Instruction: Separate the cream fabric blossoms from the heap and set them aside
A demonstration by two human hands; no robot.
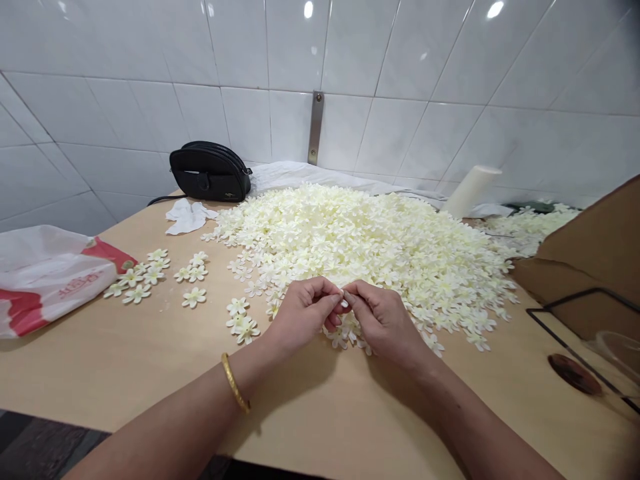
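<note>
The pale wooden table (125, 360) carries a broad heap of loose cream-white flowers (360, 233), spread over its middle and far side and reaching right; by its bulk, most of the handling looks still to be done. At the left edge lies a red-and-white plastic bag (55, 280). The left hand (306, 310) and right hand (383, 317) meet at the near edge of the heap, thumbs and forefingers drawn together in a pinch, the other fingers curled in. Beside the bag sits a cluster of flowers (136, 293); right of it is a smaller group (197, 272), and nearer, just left of the left hand, another small group (245, 328). If these are the finished ones, only a small share is done. A single flower (194, 297) lies apart between the groups. Smallest is the white piece (344, 303) between both hands' fingertips, mostly covered; it appears unfinished, though I cannot tell how far it has got.
</note>
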